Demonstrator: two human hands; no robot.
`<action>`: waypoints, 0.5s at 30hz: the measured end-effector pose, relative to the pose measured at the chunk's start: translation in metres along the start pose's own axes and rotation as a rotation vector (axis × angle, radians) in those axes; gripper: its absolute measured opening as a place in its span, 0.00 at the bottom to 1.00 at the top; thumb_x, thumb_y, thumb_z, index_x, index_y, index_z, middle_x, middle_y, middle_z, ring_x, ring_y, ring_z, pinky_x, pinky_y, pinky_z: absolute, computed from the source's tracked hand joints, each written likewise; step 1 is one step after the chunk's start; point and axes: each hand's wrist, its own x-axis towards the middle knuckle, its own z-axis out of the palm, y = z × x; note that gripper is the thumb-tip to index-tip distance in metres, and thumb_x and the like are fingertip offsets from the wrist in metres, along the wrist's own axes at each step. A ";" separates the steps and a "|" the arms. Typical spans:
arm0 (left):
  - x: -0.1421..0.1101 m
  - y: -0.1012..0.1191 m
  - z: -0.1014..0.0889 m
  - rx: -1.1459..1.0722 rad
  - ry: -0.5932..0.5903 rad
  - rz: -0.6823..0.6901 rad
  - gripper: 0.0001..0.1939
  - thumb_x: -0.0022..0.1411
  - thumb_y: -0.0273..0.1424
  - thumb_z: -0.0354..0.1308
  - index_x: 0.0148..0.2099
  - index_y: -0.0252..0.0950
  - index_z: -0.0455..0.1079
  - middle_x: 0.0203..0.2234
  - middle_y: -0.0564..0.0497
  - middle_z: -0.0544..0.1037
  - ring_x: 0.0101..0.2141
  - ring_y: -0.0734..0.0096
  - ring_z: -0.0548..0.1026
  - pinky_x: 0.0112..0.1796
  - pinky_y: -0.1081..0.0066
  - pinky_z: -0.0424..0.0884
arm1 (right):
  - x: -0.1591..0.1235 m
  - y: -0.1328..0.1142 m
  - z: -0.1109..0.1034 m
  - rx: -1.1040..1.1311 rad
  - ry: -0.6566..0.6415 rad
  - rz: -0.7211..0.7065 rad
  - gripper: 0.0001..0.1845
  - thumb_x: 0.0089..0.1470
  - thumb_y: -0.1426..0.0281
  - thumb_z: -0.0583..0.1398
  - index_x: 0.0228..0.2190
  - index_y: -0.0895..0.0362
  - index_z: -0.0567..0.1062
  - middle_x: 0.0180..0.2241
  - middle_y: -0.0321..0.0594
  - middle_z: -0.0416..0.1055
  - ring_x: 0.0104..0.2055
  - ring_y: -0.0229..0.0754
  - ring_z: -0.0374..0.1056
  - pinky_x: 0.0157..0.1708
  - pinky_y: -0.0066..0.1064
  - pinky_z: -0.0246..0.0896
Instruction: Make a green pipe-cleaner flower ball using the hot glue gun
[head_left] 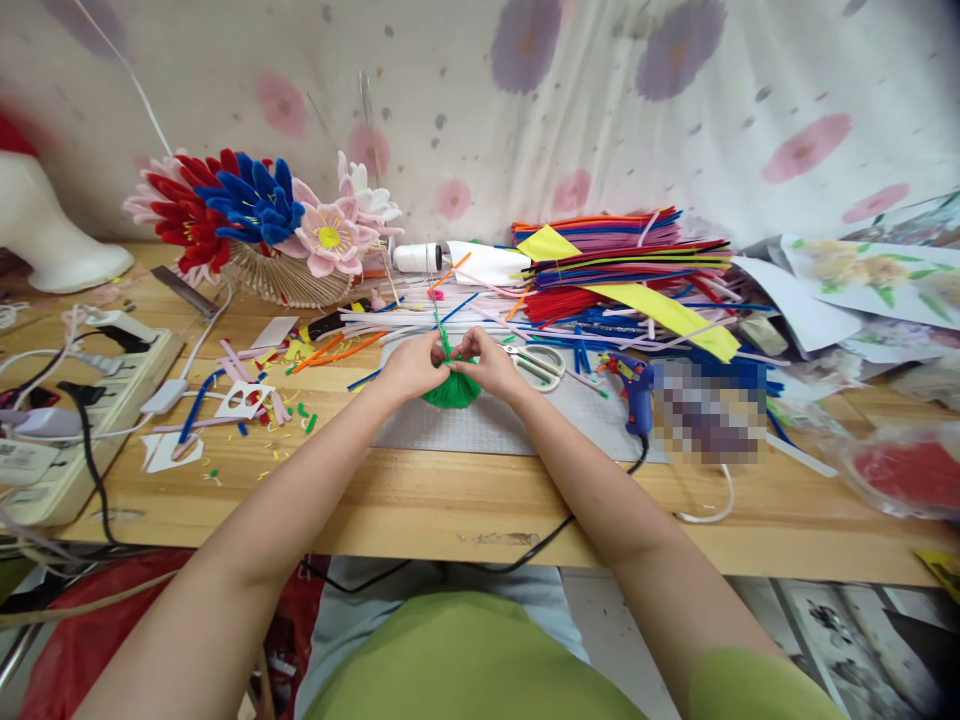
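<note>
My left hand [411,366] and my right hand [489,362] meet over a grey mat [480,425] on the wooden table. Both are closed in a pinch on a green fuzzy bundle [452,391] of pipe cleaners that fans out below my fingers. A thin green stem [440,330] rises from between my fingertips. The left hand grips the bundle's left side, the right hand its right side.
Scissors [537,362] lie right of my hands, then a blue glue gun [636,386] with a cord. A heap of coloured pipe cleaners [622,270] lies behind. Finished flowers [255,210] stand back left, a power strip [90,400] at the left edge.
</note>
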 end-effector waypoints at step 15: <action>-0.004 0.006 0.002 0.086 -0.006 -0.046 0.29 0.53 0.31 0.56 0.57 0.36 0.53 0.34 0.49 0.78 0.39 0.60 0.75 0.39 0.66 0.66 | 0.024 -0.003 -0.021 -0.609 -0.212 -0.306 0.20 0.45 0.81 0.51 0.41 0.59 0.71 0.42 0.44 0.71 0.49 0.44 0.62 0.50 0.37 0.54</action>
